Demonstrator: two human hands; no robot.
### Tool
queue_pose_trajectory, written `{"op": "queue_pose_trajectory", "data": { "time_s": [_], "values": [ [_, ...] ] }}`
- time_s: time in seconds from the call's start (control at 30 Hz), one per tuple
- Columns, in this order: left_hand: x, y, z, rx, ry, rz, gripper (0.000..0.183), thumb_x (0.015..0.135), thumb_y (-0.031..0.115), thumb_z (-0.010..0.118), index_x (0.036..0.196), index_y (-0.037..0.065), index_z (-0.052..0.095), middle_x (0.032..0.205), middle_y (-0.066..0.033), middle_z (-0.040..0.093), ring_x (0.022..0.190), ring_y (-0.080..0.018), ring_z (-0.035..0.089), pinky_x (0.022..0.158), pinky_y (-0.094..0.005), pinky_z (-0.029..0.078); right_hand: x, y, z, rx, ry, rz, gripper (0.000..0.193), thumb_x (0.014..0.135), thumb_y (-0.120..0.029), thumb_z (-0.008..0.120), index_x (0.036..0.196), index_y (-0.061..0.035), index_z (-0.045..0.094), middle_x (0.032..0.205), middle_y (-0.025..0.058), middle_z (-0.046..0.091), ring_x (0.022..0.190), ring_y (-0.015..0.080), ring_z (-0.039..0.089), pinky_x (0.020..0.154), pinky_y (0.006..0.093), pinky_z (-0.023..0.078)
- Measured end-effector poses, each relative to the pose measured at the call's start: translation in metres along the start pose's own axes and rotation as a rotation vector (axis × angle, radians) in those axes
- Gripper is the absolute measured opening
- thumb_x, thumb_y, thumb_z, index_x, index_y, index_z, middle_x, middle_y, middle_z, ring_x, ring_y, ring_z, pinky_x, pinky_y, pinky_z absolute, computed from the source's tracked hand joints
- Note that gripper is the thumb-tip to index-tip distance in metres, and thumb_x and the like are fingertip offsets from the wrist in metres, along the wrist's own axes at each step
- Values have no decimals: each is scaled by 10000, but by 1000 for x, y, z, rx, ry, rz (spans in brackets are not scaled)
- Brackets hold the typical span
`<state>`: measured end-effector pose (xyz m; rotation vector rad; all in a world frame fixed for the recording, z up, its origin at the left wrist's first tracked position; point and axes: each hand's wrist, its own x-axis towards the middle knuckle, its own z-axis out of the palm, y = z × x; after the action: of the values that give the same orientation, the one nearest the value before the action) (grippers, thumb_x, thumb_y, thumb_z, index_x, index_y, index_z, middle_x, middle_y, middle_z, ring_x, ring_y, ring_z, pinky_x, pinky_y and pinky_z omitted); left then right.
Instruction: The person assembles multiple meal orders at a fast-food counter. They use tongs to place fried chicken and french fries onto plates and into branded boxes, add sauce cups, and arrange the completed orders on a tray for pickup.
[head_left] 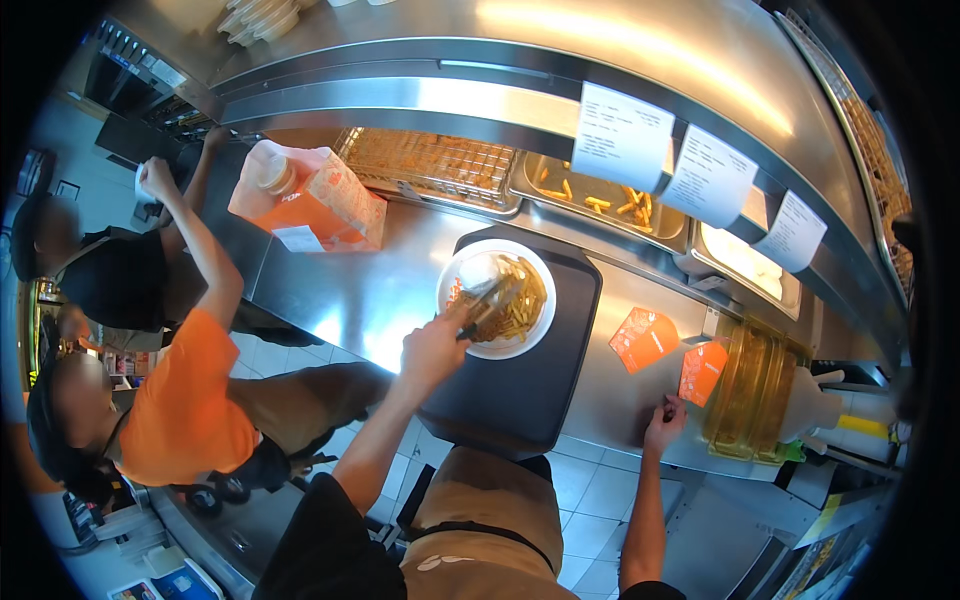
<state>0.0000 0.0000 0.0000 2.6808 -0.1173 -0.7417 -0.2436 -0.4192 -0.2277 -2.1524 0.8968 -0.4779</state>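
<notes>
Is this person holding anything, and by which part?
The left hand grips long, dark-handled metal tongs by the handle end. Whether the right hand holds the flat orange paper carton beside it cannot be told.

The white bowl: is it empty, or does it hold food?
Not empty: fries and a white mound show inside the white bowl, partly behind the tongs.

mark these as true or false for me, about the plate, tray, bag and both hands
1. The left hand holds tongs over the white plate. True.
2. The white plate stands straight on the metal counter. False: it stands on the dark tray.
3. An orange bag stands left of the dark tray. True.
4. The white plate holds no food. False: fries lie on it.
5. The right hand is near an orange carton. True.
6. Both hands hold tongs. False: only the left hand does.
</notes>
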Motion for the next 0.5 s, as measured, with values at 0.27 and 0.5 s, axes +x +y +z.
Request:
{"op": "queue_pose_trajectory", "data": {
  "time_s": [0.27, 0.5],
  "values": [
    [-57, -29, -1, -935, 47, -4, 773, 889, 105, 707, 1520, 2, 273, 1081, -111, 618, 944, -161, 654, 817, -278, 536, -83, -180, -42, 308, -361, -134, 474, 766, -48, 653, 1228, -39, 545, 1115, 86, 553, 988, 208, 549, 831, 339, 450],
    [-105, 122, 146, -1085, -498, 326, 580, 928, 259, 695, 1361, 10, 400, 1273, -143, 550, 1185, -205, 537, 965, -332, 464, -103, -234, -57, 339, -596, -172, 743, 807, -125, 667, 1459, -5, 333, 1316, 183, 495, 1167, 310, 544, 991, 392, 439]
  ]
}}
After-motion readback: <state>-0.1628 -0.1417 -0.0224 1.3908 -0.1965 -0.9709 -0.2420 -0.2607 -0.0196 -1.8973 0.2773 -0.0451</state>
